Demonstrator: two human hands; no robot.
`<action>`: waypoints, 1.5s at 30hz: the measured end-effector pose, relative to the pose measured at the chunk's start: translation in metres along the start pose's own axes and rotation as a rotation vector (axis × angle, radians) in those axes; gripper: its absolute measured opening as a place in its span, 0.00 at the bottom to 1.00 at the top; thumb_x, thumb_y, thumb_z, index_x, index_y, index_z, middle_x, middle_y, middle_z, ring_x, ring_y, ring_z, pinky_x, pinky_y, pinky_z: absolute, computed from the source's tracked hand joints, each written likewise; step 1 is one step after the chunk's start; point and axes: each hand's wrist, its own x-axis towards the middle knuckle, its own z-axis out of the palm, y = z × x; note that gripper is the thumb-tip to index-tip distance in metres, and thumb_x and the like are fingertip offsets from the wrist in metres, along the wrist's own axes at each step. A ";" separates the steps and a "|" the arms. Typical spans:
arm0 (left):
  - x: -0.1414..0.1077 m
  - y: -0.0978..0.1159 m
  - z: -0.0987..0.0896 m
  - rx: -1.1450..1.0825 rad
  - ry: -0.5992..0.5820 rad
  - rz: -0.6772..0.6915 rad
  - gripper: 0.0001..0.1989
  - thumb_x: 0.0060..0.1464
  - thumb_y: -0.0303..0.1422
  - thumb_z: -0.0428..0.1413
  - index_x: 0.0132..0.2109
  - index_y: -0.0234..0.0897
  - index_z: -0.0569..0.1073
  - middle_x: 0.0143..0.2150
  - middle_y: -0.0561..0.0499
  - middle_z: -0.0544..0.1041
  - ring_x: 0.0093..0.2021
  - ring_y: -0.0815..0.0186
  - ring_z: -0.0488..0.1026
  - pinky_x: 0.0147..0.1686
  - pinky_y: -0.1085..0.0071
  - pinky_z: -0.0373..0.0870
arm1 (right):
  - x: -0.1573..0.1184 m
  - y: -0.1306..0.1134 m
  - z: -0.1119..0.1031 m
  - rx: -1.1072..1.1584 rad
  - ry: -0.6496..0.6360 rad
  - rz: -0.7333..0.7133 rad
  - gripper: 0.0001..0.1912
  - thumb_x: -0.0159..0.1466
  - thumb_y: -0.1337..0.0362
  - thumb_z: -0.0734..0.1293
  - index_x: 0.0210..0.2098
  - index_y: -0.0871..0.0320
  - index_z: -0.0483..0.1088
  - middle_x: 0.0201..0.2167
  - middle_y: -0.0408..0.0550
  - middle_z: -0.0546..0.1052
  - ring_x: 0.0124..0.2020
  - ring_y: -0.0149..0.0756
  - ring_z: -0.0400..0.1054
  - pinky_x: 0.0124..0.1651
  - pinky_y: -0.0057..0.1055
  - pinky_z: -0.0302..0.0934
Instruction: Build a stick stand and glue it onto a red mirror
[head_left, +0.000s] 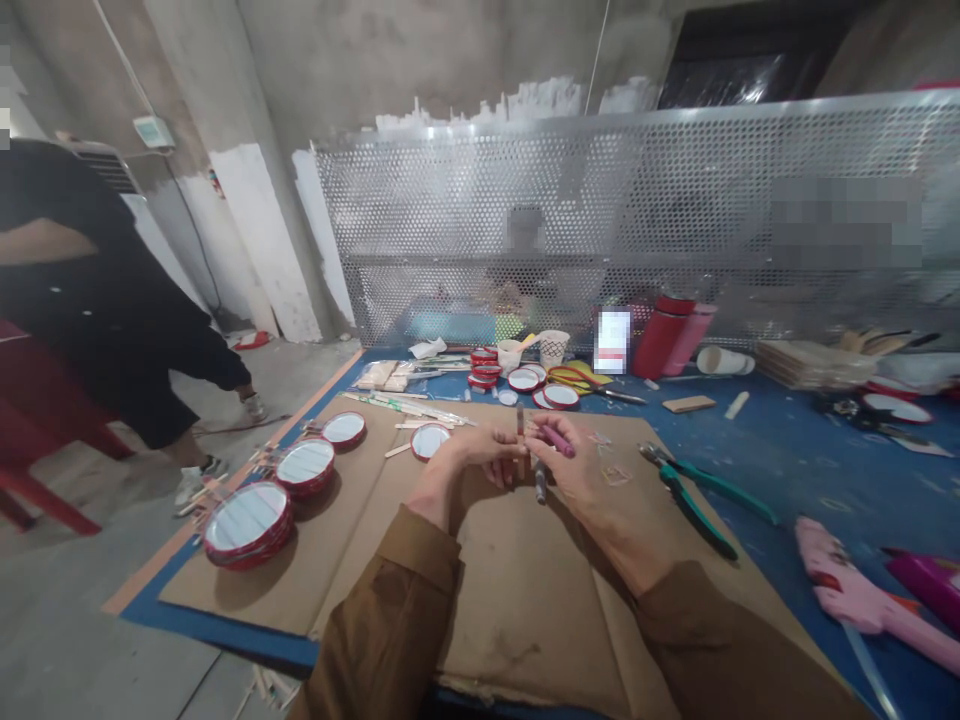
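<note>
Over the cardboard sheet [517, 600], my two hands meet at the middle. My left hand [484, 450] is closed on a narrow brown strip [520, 420] that stands upright between the hands; it looks like a craft stick, partly hidden by fingers. My right hand [566, 460] is closed around a purple pen-like stick [556, 440]. A grey pen-shaped piece [540, 485] points down below its fingers. Left of my left hand lies a round red-rimmed white disc [430, 442], with loose wooden sticks [409, 425] beside it.
Stacks of red-rimmed discs [247, 525] line the left edge. On the right are green-handled pliers [694, 500] and a pink glue gun [847, 580]. Cups [553, 347], scissors [600, 388], a phone [612, 340] and a red bottle [664, 335] stand or lie before a perforated metal screen [465, 220]. A person [97, 280] is at left.
</note>
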 end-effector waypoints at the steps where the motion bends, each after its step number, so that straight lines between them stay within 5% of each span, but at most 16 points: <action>1: 0.000 0.000 0.000 0.008 -0.003 0.001 0.20 0.55 0.47 0.56 0.32 0.31 0.71 0.20 0.53 0.74 0.20 0.70 0.72 0.27 0.74 0.68 | 0.000 0.001 0.000 -0.003 -0.001 0.005 0.18 0.50 0.56 0.72 0.38 0.55 0.69 0.30 0.43 0.75 0.32 0.35 0.72 0.33 0.30 0.67; 8: -0.002 0.002 0.001 0.021 -0.006 -0.002 0.19 0.55 0.46 0.56 0.33 0.32 0.72 0.19 0.53 0.73 0.21 0.69 0.72 0.28 0.72 0.69 | 0.000 0.005 0.002 0.017 -0.012 0.002 0.16 0.50 0.59 0.72 0.37 0.54 0.70 0.31 0.44 0.77 0.32 0.35 0.73 0.35 0.30 0.67; 16: 0.005 -0.007 -0.002 0.010 -0.035 0.009 0.22 0.46 0.49 0.63 0.32 0.31 0.72 0.22 0.50 0.75 0.21 0.69 0.72 0.28 0.72 0.67 | 0.005 0.000 -0.001 0.112 0.107 0.077 0.19 0.47 0.57 0.72 0.36 0.56 0.68 0.29 0.44 0.75 0.25 0.33 0.70 0.23 0.28 0.64; 29: -0.001 -0.002 -0.002 0.050 -0.027 0.056 0.15 0.52 0.42 0.60 0.33 0.32 0.73 0.23 0.54 0.73 0.19 0.73 0.69 0.24 0.75 0.65 | 0.005 0.002 0.001 0.138 0.014 0.108 0.18 0.47 0.59 0.72 0.37 0.56 0.69 0.31 0.43 0.75 0.28 0.32 0.70 0.26 0.26 0.64; 35: -0.002 -0.002 -0.002 0.103 -0.036 0.065 0.13 0.54 0.40 0.57 0.34 0.32 0.73 0.21 0.56 0.71 0.19 0.74 0.67 0.24 0.76 0.66 | 0.004 0.002 0.000 0.026 -0.064 0.016 0.17 0.50 0.58 0.71 0.38 0.56 0.70 0.30 0.43 0.75 0.30 0.34 0.70 0.28 0.27 0.65; 45: -0.004 0.007 0.002 0.102 -0.032 -0.019 0.08 0.58 0.31 0.53 0.32 0.32 0.72 0.19 0.55 0.71 0.19 0.74 0.69 0.26 0.77 0.67 | 0.017 -0.001 -0.013 0.039 0.235 0.007 0.21 0.58 0.44 0.63 0.33 0.56 0.68 0.24 0.43 0.72 0.23 0.32 0.65 0.24 0.26 0.59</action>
